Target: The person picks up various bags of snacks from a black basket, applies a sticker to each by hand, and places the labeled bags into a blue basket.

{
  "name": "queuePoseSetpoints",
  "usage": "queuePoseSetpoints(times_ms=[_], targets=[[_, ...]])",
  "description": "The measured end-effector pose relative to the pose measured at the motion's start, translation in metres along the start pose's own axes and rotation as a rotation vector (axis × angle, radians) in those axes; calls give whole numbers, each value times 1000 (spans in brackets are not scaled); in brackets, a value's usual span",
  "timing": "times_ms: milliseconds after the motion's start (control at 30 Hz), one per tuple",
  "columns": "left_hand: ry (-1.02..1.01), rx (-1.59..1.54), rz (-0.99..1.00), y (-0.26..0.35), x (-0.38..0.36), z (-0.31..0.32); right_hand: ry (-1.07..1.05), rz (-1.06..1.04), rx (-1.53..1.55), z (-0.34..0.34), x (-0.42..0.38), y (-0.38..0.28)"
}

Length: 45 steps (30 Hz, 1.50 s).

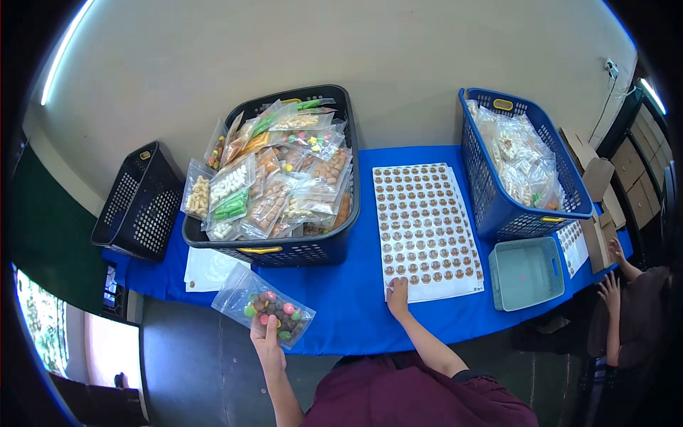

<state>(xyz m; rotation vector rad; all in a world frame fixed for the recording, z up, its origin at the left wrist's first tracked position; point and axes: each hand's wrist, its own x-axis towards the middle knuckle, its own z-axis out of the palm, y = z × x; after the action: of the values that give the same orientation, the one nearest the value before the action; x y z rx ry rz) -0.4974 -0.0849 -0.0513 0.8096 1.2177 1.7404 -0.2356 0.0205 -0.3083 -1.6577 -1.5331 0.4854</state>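
Observation:
My left hand (267, 343) grips a clear zip bag of colourful round candies (281, 313), tilted just beyond the table's front edge, thumb on top. My right hand (398, 297) is at the lower left corner of a sheet of round brown stickers (427, 228), its fingers closed on that corner. Whether a single sticker is between the fingertips is too small to tell. The sheet lies on a stack of similar sheets on the blue tablecloth (324, 299).
A black basket (295, 255) heaped with filled bags stands left of the sheets. Further left is another black basket (135, 203). To the right are a blue basket (491, 178) of bags, a grey-green tray (528, 274) and cardboard (597, 178). Another person (633, 306) sits at far right.

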Motion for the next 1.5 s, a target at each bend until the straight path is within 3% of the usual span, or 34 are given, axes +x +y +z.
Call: queuePoseSetpoints(times_ms=[267, 467, 567, 667, 767, 867, 967, 1067, 1267, 1500], targets=[[6, 10, 3, 4, 0, 4, 39, -110, 70, 0, -6, 9], [-60, 7, -31, 5, 2, 14, 138, 80, 302, -7, -5, -7], [-67, 14, -28, 1, 5, 14, 87, -138, 55, 0, 0, 14], [-90, 40, -11, -1, 3, 17, 72, -37, 42, 1, -1, 14], [-87, 32, -29, -4, 2, 16, -80, 335, 607, 0, -6, 10], [-100, 15, -61, -2, -1, 22, -275, 478, 874, -19, -2, -1], [-166, 9, -92, 3, -3, 31, -216, 557, 853, -55, 4, -41], [-233, 54, -138, -11, -2, 28, -170, 513, 1132, -79, 6, -63], [-459, 57, -184, -6, 0, 71, -216, 459, 1360, -154, 19, -149], [-685, 47, -247, -27, 0, 101, -422, 247, 1043, -207, 12, -209]])
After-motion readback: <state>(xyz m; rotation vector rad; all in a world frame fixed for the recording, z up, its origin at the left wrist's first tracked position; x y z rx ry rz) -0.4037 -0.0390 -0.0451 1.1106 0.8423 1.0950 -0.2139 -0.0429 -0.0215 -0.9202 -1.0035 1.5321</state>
